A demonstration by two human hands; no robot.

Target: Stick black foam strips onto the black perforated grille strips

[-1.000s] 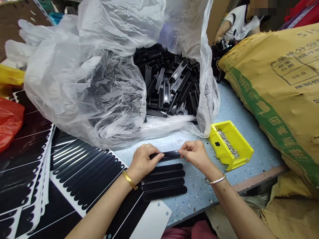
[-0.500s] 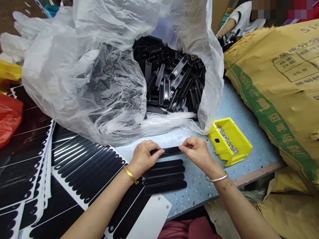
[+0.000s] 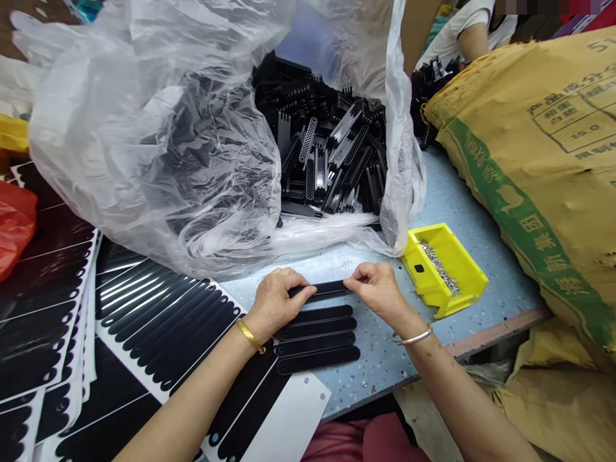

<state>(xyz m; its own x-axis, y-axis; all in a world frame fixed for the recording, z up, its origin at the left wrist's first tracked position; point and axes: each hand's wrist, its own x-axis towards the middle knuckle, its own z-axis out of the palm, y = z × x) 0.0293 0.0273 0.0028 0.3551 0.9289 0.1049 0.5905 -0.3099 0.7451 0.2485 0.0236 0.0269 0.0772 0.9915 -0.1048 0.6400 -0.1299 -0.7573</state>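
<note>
left hand [image 3: 278, 298] is gripping the left end of a black strip [image 3: 330, 290], thumb pressing on top and fingers curling behind. right hand [image 3: 378, 292] is pinching the right end of the same strip between thumb and fingertips. strip is spanning the gap between both hands, lying roughly crosswise, just beyond a row of four black strips [image 3: 320, 339]; can't tell if its underside is touching the bench [image 3: 380, 362]. the four are lying side by side on the bench, left ends partly hiding behind the left hand and wrist. gold bracelet [image 3: 249, 335] is circling the left wrist, silver bracelet [image 3: 416, 336] the right. yellow bin [image 3: 474, 289] is sitting to the right of the right hand, holding small shiny metal pieces [image 3: 440, 268]. big clear plastic bag [image 3: 120, 160] is gaping behind the hands, many black parts [image 3: 332, 154] piling up inside. sheets of black strips [image 3: 178, 327] are spreading and overlapping at left, near the left forearm. red bag [image 3: 15, 224] is resting at the left edge. printed yellow sack [image 3: 553, 122] is leaning at right. person in white sleeve [image 3: 474, 22] is sitting behind the sack, partly hidden.
</note>
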